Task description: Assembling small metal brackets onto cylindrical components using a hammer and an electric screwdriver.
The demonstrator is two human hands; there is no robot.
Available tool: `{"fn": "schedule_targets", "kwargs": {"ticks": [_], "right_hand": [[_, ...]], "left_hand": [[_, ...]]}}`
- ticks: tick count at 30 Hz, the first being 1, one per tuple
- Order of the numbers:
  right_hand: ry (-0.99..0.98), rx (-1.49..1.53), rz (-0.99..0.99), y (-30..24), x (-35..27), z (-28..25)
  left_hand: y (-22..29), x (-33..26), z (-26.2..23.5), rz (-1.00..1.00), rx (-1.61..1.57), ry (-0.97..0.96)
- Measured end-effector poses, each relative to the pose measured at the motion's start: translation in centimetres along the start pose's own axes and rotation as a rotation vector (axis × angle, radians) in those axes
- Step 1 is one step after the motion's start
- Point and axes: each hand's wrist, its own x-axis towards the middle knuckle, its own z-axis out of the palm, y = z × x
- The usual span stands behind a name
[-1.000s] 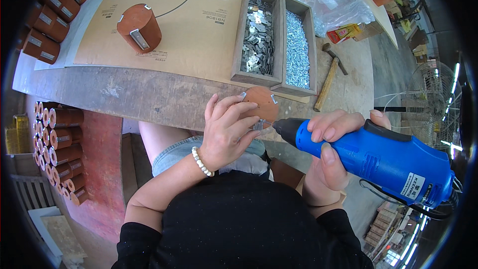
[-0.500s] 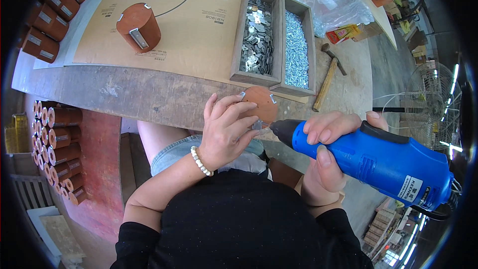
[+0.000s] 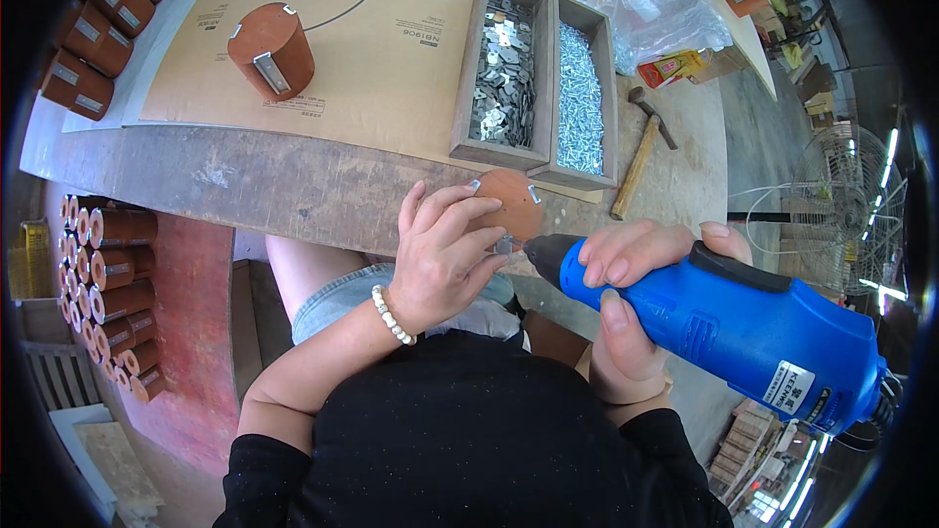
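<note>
My left hand (image 3: 445, 249), with a beaded bracelet on its wrist, grips a reddish-brown round block (image 3: 512, 198) at the bench's front edge. Small metal clips sit on the block's rim, one of them near my thumb at a metal bracket (image 3: 505, 245). My right hand (image 3: 631, 269) is wrapped round a blue electric screwdriver (image 3: 743, 332). The screwdriver's black nose points left at the bracket beside my left thumb; whether the bit touches it is too small to tell.
A divided wooden box (image 3: 538, 152) holds flat metal pieces and screws. A hammer (image 3: 641, 152) lies right of it. One finished-looking brown cylinder (image 3: 272, 54) stands on cardboard (image 3: 391, 88). More cylinders (image 3: 122, 279) are stacked at left; a fan (image 3: 851, 205) stands right.
The screwdriver and my right hand have shifted slightly left, its nose closer to the bracket. My left hand keeps its hold on the block.
</note>
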Motion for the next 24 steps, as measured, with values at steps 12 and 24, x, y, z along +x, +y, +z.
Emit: {"fn": "schedule_targets", "kwargs": {"ticks": [12,24], "right_hand": [[-0.079,0.000,0.012,0.3,0.8,-0.1],[-0.042,0.024,0.057,0.3,1.0,0.4]], "left_hand": [[0.7,1.0,0.7,-0.079,-0.045,0.028],[0.3,0.2,0.8,-0.127,-0.111,-0.009]]}}
